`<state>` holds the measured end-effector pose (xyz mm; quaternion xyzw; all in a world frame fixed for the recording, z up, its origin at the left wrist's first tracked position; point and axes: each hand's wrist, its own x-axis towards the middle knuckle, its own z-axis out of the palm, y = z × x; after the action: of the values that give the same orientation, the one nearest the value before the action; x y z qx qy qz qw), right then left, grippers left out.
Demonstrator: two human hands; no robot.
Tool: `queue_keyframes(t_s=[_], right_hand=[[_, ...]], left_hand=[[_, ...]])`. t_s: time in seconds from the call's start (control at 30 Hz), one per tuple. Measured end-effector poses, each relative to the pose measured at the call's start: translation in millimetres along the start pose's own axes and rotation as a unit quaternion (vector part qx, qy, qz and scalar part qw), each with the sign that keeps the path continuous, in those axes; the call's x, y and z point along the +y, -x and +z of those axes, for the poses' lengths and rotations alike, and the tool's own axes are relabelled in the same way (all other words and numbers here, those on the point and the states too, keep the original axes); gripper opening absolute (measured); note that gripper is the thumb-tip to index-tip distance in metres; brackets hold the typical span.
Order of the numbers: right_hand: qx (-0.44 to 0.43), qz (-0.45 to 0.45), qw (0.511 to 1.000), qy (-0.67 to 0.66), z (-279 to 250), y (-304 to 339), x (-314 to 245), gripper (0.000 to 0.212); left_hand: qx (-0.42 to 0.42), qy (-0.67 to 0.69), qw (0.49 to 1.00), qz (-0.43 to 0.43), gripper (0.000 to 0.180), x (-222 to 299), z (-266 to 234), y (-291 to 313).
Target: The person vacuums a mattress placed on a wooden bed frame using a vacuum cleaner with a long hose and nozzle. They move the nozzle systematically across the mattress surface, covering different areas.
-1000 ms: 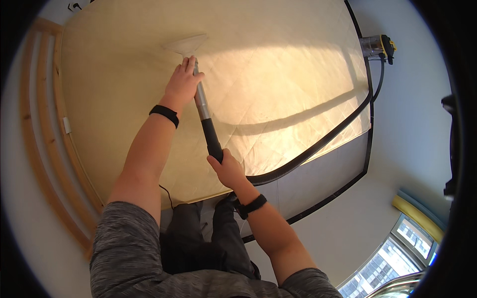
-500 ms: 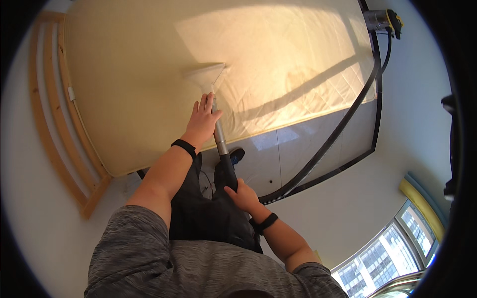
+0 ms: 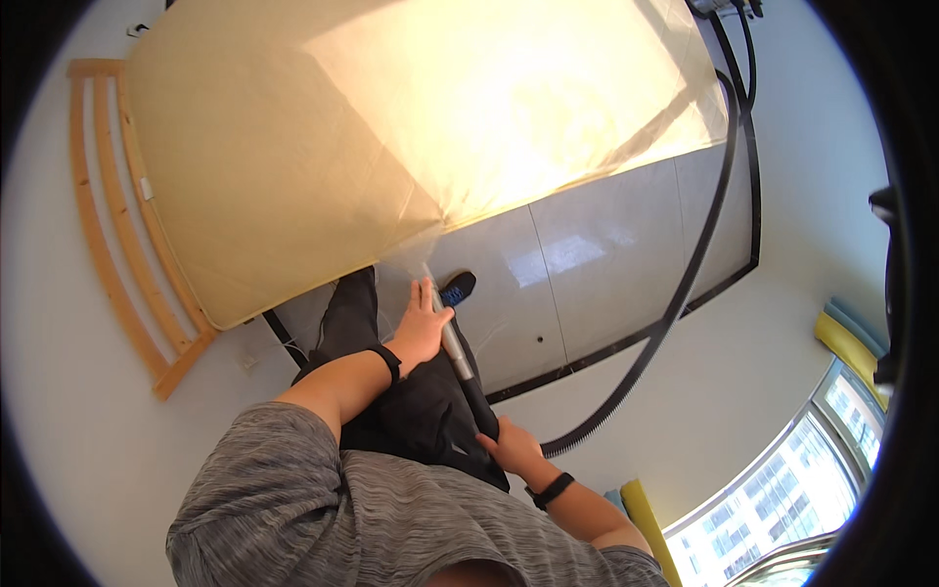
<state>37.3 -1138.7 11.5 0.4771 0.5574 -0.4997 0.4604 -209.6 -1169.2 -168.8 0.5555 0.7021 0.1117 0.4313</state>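
Observation:
My left hand (image 3: 421,325) is closed around the metal vacuum wand (image 3: 453,349), its fingers pointing up along the tube. Further back, my right hand (image 3: 514,450) grips the black handle (image 3: 479,406) where the hose joins. A clear, flared upholstery nozzle (image 3: 416,249) at the wand's far end meets the near edge of a pale yellow mattress (image 3: 264,166). Strong sunlight whitens the mattress to the right of the nozzle. The ribbed black hose (image 3: 675,318) curves away to the right and back.
A wooden slatted headboard (image 3: 98,215) stands at the left end of the mattress. Grey tile floor (image 3: 606,245) with a black border runs along the near side. The vacuum cleaner (image 3: 722,8) is partly cut off at the top right. A window (image 3: 782,489) and yellow curtain (image 3: 851,347) are at lower right.
The nozzle has been drawn back toward me, from the mattress top to its near edge. Both hands have moved closer to my body with the wand, still gripping it.

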Motion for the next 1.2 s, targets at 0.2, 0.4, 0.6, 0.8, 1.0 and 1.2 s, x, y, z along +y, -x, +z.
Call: queue_keyframes(t_s=[0.2, 0.4, 0.6, 0.8, 1.0, 1.2], right_hand=[[0.036, -0.024, 0.998, 0.045, -19.4, 31.9, -12.9, 0.057], [0.056, -0.037, 0.995, 0.077, -40.5, 40.8, -94.8, 0.056], [0.196, -0.202, 0.958, 0.047, -45.2, -71.5, -311.7, 0.052], [0.248, -0.230, 0.941, -0.034, -76.7, -169.2, -517.4, 0.050], [0.235, -0.220, 0.945, -0.062, -98.7, -223.7, -569.7, 0.053], [0.195, -0.171, 0.963, -0.074, -74.6, -240.0, -537.2, 0.054]], left_hand=[[-0.005, 0.002, 1.000, 0.028, 0.043, 9.3, -28.9, 6.0], [0.048, 0.045, 0.998, -0.006, 0.052, -37.5, -104.0, 25.4], [0.176, -0.034, 0.983, 0.047, 0.055, -235.9, -276.6, -32.0], [0.276, -0.206, 0.938, 0.031, 0.053, -374.4, -439.9, -110.5], [0.225, -0.216, 0.950, -0.019, 0.036, -396.0, -466.3, -166.1], [0.219, -0.275, 0.936, -0.005, 0.032, -394.3, -423.0, -166.0]])
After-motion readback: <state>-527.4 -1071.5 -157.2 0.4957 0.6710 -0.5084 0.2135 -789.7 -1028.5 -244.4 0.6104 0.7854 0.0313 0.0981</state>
